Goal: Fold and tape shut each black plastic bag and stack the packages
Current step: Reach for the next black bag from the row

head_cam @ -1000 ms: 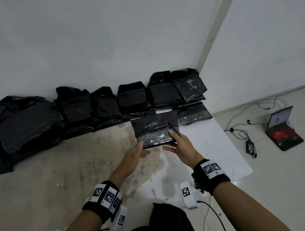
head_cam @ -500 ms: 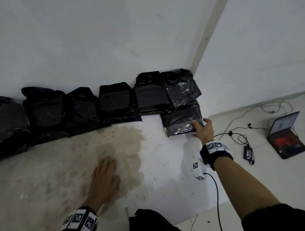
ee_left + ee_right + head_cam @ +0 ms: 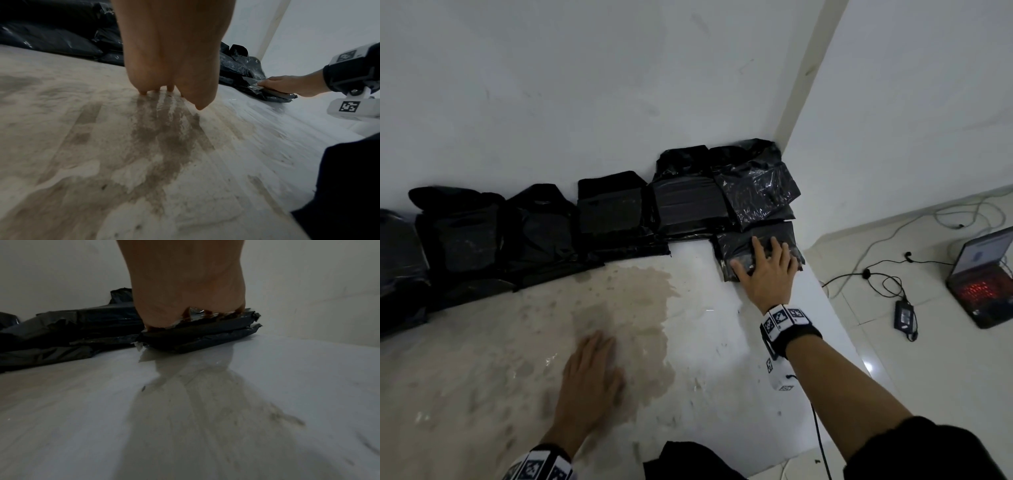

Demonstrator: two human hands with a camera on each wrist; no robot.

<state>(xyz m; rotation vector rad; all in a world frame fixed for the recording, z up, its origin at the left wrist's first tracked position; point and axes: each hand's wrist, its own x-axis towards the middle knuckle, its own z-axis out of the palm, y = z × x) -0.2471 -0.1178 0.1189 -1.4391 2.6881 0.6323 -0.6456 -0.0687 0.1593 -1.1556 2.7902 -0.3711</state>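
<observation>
A taped black package (image 3: 732, 245) lies at the table's far right edge on top of a second package (image 3: 216, 340), the two forming a low stack. My right hand (image 3: 763, 263) rests flat on the top package (image 3: 197, 331), fingers spread and straight, thumb near its front left corner. My left hand (image 3: 590, 370) lies palm down on the stained table top (image 3: 705, 342), holding nothing. The left wrist view shows the left hand (image 3: 170, 65) with its fingertips on the table and the right hand (image 3: 285, 84) on the stack (image 3: 267, 95).
A row of black bags (image 3: 613, 212) runs along the wall, with more bags (image 3: 753, 185) piled in the corner behind the stack. On the floor to the right are a laptop (image 3: 983, 277), a charger (image 3: 904, 315) and cables. Dark cloth (image 3: 688, 462) sits at the table's near edge.
A second ago both hands held the package over the table. The right hand carried it onto the package at the right edge and now lies flat on it; the left hand dropped to the table.
</observation>
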